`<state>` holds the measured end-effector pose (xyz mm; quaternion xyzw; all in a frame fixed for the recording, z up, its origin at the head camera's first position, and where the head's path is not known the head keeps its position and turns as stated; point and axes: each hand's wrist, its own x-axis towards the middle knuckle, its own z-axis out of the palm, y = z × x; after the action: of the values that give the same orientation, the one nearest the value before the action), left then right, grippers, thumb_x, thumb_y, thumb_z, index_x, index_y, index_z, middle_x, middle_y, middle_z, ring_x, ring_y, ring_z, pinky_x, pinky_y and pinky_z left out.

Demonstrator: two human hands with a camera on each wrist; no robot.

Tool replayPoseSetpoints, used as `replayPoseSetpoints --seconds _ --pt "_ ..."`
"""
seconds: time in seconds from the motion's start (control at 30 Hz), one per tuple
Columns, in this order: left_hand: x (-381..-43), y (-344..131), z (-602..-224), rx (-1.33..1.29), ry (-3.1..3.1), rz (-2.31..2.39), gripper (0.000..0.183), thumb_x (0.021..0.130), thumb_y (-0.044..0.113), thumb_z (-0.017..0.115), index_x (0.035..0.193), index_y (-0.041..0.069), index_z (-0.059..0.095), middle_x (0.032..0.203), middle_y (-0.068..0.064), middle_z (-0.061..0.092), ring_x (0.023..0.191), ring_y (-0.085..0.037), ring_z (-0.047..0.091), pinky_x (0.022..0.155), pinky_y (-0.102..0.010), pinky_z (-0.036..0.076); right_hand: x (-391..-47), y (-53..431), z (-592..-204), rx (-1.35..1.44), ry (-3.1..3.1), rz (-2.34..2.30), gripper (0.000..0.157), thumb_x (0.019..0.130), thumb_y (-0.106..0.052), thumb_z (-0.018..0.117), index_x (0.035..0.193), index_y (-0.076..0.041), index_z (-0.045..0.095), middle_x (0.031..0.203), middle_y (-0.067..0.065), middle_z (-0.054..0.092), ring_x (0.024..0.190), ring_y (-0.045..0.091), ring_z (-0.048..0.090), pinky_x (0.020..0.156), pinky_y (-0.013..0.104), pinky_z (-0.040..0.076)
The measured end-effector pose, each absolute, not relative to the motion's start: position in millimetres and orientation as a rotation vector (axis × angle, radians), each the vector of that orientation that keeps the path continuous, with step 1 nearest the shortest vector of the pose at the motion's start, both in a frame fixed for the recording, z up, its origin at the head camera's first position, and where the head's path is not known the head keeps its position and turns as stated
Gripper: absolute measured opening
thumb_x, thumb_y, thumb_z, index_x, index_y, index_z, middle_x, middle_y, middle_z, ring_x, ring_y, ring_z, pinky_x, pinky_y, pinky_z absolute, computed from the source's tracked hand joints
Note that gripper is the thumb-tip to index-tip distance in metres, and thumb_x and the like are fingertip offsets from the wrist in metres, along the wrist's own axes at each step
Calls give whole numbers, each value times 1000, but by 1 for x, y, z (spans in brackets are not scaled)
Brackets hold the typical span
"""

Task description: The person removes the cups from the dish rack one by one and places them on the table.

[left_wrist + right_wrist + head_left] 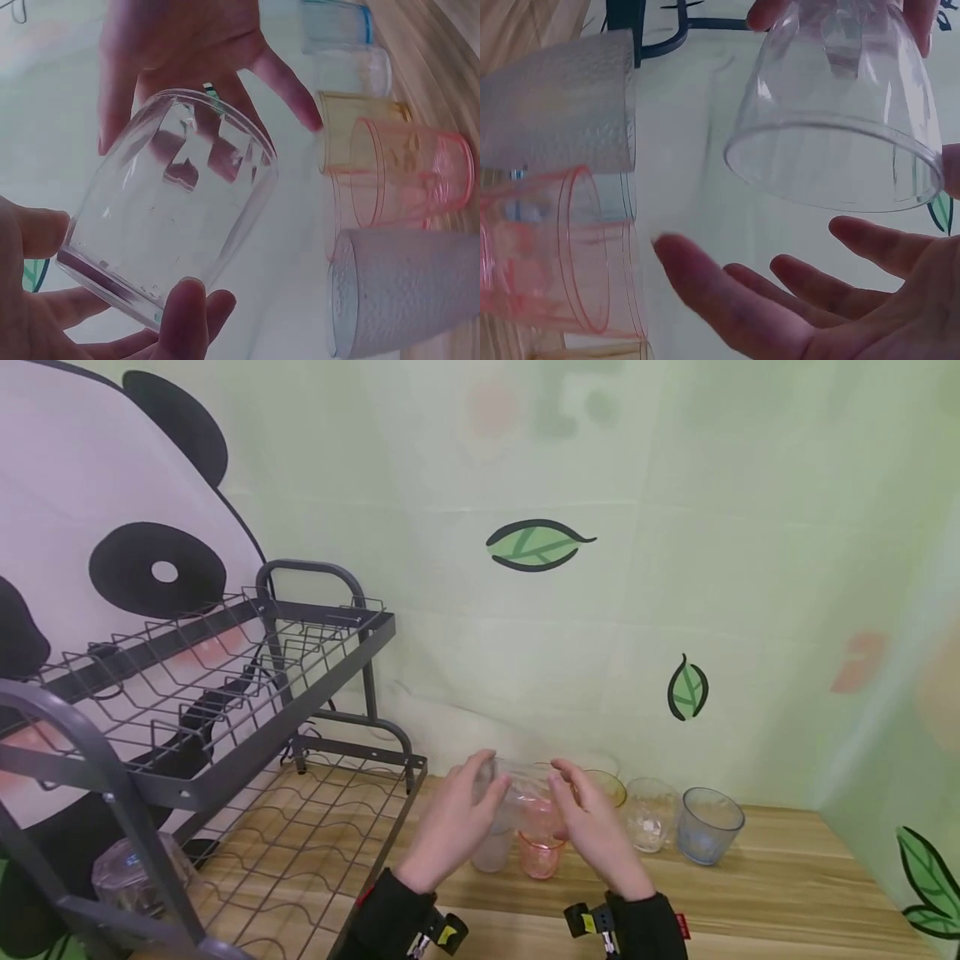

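Note:
My left hand [453, 827] holds a clear faceted cup [169, 217] by its base, thumb and fingers around it. The cup hangs tilted in the air above the row of cups, its mouth toward my right hand [597, 831]. Spread fingers of that right hand reach beside the cup's rim in the right wrist view; whether one touches the rim I cannot tell. Below stand a frosted textured cup [397, 292] and a pinkish-red cup [542, 860], partly overlapped by the hands in the head view. A yellow cup [611, 789] shows behind the right hand.
Farther right stand another clear cup [649, 827] and a blue-tinted cup [708, 835] on the wooden table [787, 877]. A two-tier dark metal rack [300, 697] occupies the left, with a clear container [138, 872] at its lower level. A printed cloth backdrop [750, 568] hangs behind.

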<state>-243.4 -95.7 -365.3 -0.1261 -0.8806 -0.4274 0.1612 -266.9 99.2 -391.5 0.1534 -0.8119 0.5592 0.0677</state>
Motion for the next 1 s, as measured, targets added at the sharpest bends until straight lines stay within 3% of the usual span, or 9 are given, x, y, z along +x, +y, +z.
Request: replayPoseSetpoints --seconds 0.1,0.27,0.4,0.57,0.73,1.0 --pt "-242 -96 -368 -365 -2486 -1327 55 101 46 48 145 12 45 136 -19 53 108 -34 60 84 -51 52 -266 98 -389 491 -2359 1942 60 100 -52 46 146 -12 41 150 19 36 130 44 41 70 47 58" --pt "-239 -96 -371 -374 -2422 -1631 54 101 45 49 147 17 42 138 -20 49 70 -26 61 55 -37 55 -266 98 -386 498 -2244 2226 58 101 -47 48 146 -12 37 155 19 24 137 45 28 68 51 58" --pt "-238 -97 -377 -390 -2352 -1817 51 102 40 51 147 19 41 139 -22 47 76 -27 63 56 -38 56 -265 100 -385 498 -2215 2285 56 100 -42 53 146 -14 38 155 18 23 136 45 30 69 51 58" --pt "-238 -98 -386 -440 -2254 -2006 49 103 33 51 148 20 39 144 -24 40 98 -33 62 65 -39 57 -264 103 -382 505 -2204 2282 51 98 -36 59 143 -17 43 141 21 37 123 42 46 74 50 57" --pt "-237 -99 -396 -503 -2193 -2132 55 101 35 53 150 19 34 148 -25 34 113 -36 56 76 -41 57 -261 107 -378 514 -2242 2214 48 97 -31 63 141 -17 47 136 20 41 116 39 53 78 49 57" --pt "-236 -99 -411 -566 -2257 -2095 53 101 31 55 148 15 40 144 -23 42 112 -32 59 80 -41 56 -252 115 -369 442 -2488 1767 53 90 -40 70 137 -23 54 136 14 48 119 36 51 80 46 54"
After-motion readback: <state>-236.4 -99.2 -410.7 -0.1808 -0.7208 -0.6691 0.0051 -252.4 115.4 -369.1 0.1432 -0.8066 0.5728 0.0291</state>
